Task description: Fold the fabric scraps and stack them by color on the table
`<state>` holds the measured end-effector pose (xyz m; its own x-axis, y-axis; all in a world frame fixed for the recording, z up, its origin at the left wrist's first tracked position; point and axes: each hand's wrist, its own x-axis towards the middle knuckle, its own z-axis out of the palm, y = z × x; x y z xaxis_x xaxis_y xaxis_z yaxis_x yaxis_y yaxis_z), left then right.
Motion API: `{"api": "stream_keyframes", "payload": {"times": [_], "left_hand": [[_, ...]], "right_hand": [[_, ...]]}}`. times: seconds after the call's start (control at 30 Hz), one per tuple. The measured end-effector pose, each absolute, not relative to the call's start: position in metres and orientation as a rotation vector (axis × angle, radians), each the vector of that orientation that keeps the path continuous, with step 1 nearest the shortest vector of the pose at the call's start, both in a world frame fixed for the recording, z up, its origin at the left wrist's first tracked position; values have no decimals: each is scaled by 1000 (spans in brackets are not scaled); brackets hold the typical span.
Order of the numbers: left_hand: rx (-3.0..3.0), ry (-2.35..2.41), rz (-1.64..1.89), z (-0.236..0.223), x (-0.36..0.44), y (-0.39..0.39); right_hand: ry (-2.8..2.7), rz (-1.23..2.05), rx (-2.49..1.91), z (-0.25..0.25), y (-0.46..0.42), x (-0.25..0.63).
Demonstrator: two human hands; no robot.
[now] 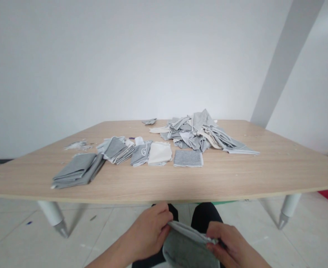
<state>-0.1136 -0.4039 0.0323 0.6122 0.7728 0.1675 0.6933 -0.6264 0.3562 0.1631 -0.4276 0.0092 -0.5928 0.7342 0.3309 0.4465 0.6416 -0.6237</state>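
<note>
Below the table's front edge, a piece of grey cloth (190, 249) hangs between my two hands over my lap. My left hand (154, 229) pinches its upper left corner, fingers closed. At the upper right corner, my right hand (229, 242) is closed on the same cloth. The top edge looks folded or doubled, and the lower part runs out of the picture. On the table ahead lies a small flat grey fabric square (188, 158), apart from both hands.
A loose heap of grey and cream cloth pieces (197, 130) fills the back right of the wooden table (236, 175). Folded grey cloths (77, 169) are stacked front left. Smaller piles, a cream stack (160, 153) among them, stand between. White scraps (79, 145) lie further left.
</note>
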Motion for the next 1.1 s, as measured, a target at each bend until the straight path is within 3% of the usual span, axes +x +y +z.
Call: {"api": "stream_keyframes", "payload": {"times": [0.2,0.43,0.73,0.83,1.0,1.1], "left_hand": [[2577,1195,639,45,-110,-397],[2440,1073,334,49,-115,-389],[2159,967,294,66,-116,-364],[1955,1059,570,66,-109,-337],[1597,1109,1340,66,-85,-310],[1572,1145,1484,66,-73,-310]], "right_hand": [[-2270,715,-839,11,-420,159],[-2352,713,-834,21,-403,171],[-2378,807,-845,43,-384,177],[-2147,860,-875,45,-356,172],[-1704,908,-811,42,-319,160],[-1695,978,-785,34,-315,156]]}}
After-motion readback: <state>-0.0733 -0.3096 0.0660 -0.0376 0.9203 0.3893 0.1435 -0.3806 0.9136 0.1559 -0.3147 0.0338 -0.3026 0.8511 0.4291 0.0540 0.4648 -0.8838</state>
